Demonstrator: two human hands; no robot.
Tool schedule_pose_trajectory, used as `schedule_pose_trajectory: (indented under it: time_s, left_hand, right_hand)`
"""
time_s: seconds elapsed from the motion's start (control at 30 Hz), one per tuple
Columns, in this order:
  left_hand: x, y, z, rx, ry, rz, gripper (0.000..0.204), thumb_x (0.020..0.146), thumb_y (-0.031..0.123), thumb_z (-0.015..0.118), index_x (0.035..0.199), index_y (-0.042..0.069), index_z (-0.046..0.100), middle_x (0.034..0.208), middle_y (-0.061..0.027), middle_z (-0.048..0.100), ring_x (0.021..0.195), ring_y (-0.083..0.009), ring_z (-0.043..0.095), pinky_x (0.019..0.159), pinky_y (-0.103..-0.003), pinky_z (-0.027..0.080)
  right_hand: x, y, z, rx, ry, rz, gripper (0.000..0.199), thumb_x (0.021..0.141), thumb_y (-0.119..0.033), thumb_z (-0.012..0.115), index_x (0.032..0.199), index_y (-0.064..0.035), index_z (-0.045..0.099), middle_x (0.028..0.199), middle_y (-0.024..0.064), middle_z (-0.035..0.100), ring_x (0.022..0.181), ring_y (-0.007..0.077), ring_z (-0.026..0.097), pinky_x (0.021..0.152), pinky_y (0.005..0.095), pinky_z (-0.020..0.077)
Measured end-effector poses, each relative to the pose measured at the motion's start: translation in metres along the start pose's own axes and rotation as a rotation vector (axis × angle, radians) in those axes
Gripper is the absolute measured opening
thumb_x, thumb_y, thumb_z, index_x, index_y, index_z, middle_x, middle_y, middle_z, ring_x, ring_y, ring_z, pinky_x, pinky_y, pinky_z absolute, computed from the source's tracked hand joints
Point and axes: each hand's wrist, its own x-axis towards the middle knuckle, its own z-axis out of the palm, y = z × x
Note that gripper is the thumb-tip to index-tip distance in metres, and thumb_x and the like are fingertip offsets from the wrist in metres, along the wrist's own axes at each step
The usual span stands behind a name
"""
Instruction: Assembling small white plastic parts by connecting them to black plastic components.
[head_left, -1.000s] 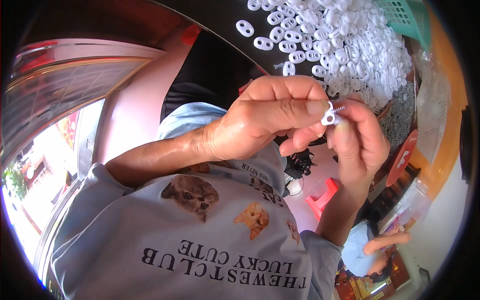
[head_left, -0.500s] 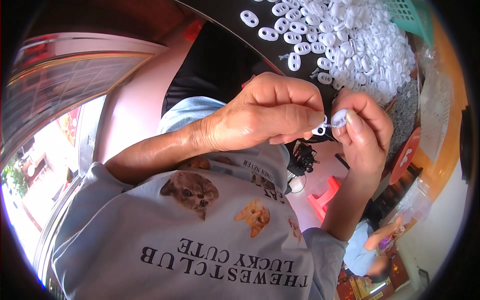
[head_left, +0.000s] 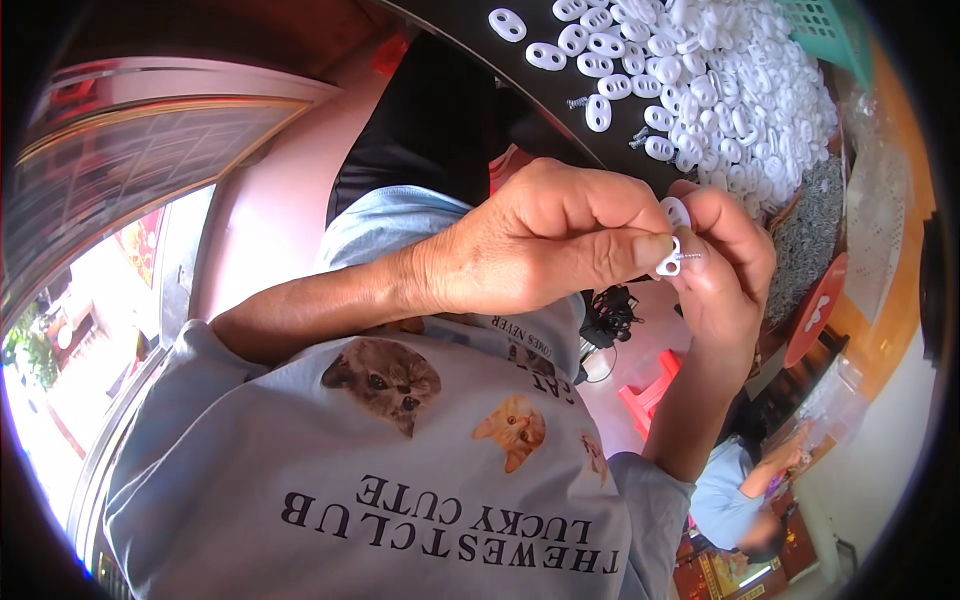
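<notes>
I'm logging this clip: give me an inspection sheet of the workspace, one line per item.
Surface: dark tabletop beyond the hands.
Job's things: heap of white two-holed ovals; small white piece with a thin spring.
Clutter: loose coil beside the heap; grey mass, too fine to tell; green basket.
Grip: left hand pinches the small white piece; right hand holds a separate white oval.
Cables: black tangle, perhaps cables; cannot tell.
Surroundings: red stool; another person.

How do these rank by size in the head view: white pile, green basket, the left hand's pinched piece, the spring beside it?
Largest to smallest:
1. White pile
2. Green basket, cut off at edge
3. White piece in left hand, partly covered
4. Spring
</notes>
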Motion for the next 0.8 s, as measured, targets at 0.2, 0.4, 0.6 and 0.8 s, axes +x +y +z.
schedule_pose_trajectory:
  time_s: [0.2, 0.4, 0.6, 0.8]
  left_hand:
    - [-0.001, -0.001, -0.001, -0.001, -0.008, 0.009, 0.018, 0.098, 0.012, 0.055, 0.094, -0.004, 0.061, 0.064, 0.0006, 0.049, 0.058, -0.0066, 0.041, 0.053, -0.024, 0.033]
    - [-0.004, 0.003, -0.001, -0.001, 0.005, -0.013, 0.018, 0.098, 0.012, 0.053, 0.095, -0.004, 0.06, 0.065, 0.0005, 0.05, 0.058, -0.0064, 0.041, 0.054, -0.024, 0.034]
    - [-0.007, 0.004, -0.004, -0.007, 0.049, -0.05, 0.017, 0.099, 0.012, 0.052, 0.093, -0.002, 0.06, 0.07, 0.0007, 0.051, 0.06, -0.0048, 0.042, 0.054, -0.022, 0.034]
    - [-0.008, 0.003, -0.004, 0.026, 0.126, -0.096, 0.016, 0.098, 0.012, 0.053, 0.091, 0.0, 0.06, 0.072, 0.0022, 0.051, 0.063, -0.0034, 0.041, 0.055, -0.021, 0.034]
  right_hand:
    - [0.009, 0.003, -0.009, -0.009, -0.155, -0.058, 0.012, 0.084, -0.008, 0.059, 0.08, 0.0021, 0.054, 0.072, -0.0029, 0.046, 0.063, 0.0032, 0.037, 0.056, 0.0207, 0.0272]
    - [0.01, -0.004, 0.002, -0.071, -0.001, 0.032, 0.019, 0.087, -0.015, 0.06, 0.08, 0.0021, 0.057, 0.068, -0.0022, 0.05, 0.06, 0.0032, 0.04, 0.054, 0.0203, 0.0292]
    - [0.006, 0.001, 0.0, 0.008, 0.153, -0.009, 0.023, 0.09, -0.019, 0.06, 0.092, 0.0038, 0.066, 0.072, 0.0024, 0.061, 0.058, 0.0045, 0.049, 0.05, 0.0191, 0.0337]
    - [0.001, 0.0, 0.014, -0.032, 0.29, -0.02, 0.02, 0.09, -0.015, 0.059, 0.093, 0.0037, 0.066, 0.068, 0.0035, 0.061, 0.055, 0.0036, 0.048, 0.048, 0.0182, 0.0313]
